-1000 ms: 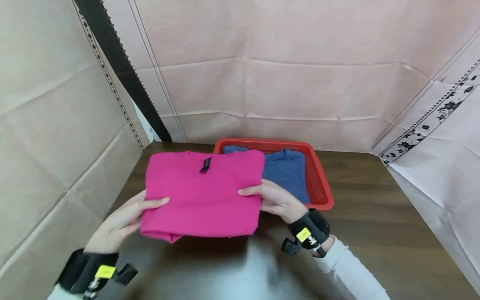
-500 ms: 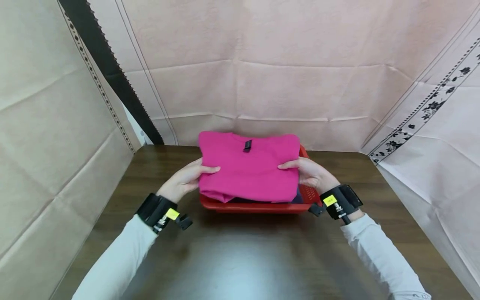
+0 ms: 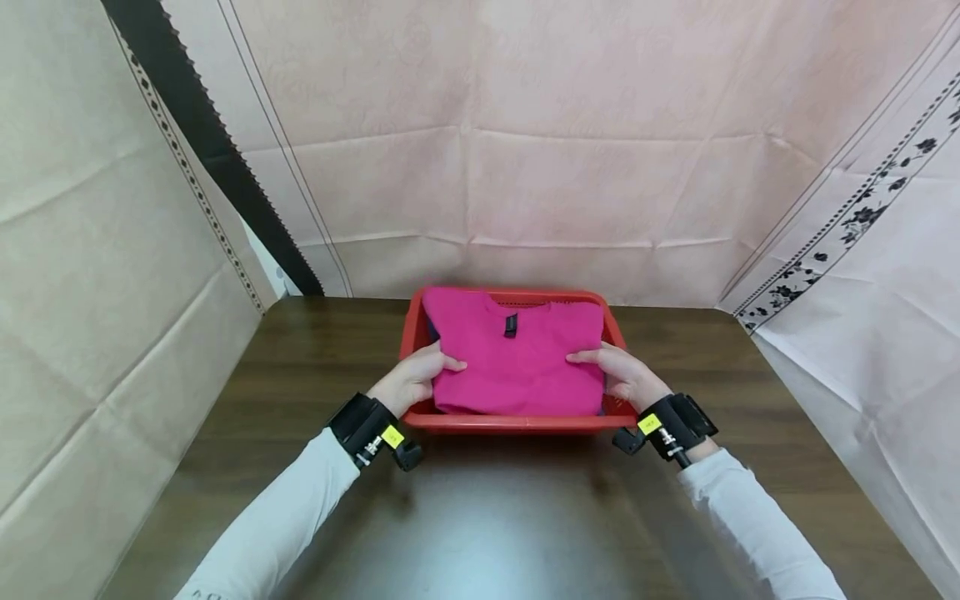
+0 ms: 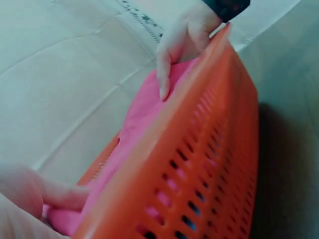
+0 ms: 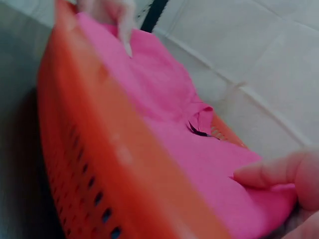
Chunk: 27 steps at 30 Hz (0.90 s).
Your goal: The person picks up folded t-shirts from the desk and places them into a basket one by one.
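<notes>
1. A folded pink shirt point(image 3: 517, 362) of soft, matte knit lay as a neat rectangle inside a red plastic basket point(image 3: 517, 422), nearly filling it from side to side.
2. A small dark label point(image 3: 511, 324) sat at the neckline on the far half of the shirt, standing out against the plain fabric.
3. The left hand point(image 3: 411, 382) held the shirt's left edge, thumb laid flat on top of the cloth and the other fingers tucked out of sight below it.
4. The right hand point(image 3: 622, 375) gripped the right edge the same way, thumb on top pointing inward, fingers hidden beneath the fold.
5. From the left wrist view, the basket's wall point(image 4: 199, 164) was rigid and smooth, pierced by rows of small oblong slots, with a thick rounded rim along the top.
6. From the right wrist view, the pink cloth point(image 5: 199, 159) showed gentle wrinkles, and the neckline puckered round the label point(image 5: 199, 130).
7. A thin sliver of darker cloth point(image 3: 431, 327) showed at the shirt's far left corner; what it was could not be made out.
8. The basket stood on a dark wood-grain table point(image 3: 750, 433) with a glossy sheen near the front edge.
9. Creased pale pink sheeting point(image 3: 570, 167) hung behind the table, and a flower-printed border point(image 3: 847, 233) ran along the right side.
10. Black straps point(image 3: 363, 427) circled both wrists over pale long sleeves point(image 3: 285, 525).
</notes>
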Tool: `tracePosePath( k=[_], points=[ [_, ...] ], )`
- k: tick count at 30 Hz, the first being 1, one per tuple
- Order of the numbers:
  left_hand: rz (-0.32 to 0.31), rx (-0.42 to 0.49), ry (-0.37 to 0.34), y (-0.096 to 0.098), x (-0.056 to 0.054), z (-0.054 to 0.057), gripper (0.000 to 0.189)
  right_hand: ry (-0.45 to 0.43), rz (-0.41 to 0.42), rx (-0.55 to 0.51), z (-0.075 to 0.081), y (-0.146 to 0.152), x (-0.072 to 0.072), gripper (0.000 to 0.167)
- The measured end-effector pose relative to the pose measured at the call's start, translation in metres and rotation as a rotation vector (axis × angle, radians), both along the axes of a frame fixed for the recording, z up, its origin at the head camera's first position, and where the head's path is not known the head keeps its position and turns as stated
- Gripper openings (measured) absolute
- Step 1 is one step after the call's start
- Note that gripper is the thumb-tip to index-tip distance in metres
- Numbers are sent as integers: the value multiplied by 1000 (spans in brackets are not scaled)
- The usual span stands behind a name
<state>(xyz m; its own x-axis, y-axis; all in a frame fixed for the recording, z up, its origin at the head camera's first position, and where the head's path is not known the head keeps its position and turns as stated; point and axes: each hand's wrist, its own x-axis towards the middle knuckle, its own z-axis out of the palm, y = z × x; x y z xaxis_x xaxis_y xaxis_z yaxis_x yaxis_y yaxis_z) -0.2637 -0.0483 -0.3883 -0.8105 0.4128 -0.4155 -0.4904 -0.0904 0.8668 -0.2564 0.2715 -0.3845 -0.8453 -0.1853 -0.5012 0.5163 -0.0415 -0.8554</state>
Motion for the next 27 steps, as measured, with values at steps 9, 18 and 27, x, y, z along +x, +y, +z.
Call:
tracePosePath(
  k=[9, 18, 27],
  points=[
    [-27, -476, 394, 0, 14, 19, 98, 377, 100, 416, 16, -4, 22, 95],
    [-647, -1186, 896, 8, 3, 38, 84, 860, 466, 1018, 18, -25, 26, 81],
    [-873, -1448, 684, 25, -10, 8, 89, 467, 786, 1025, -10, -10, 6, 106]
  ],
)
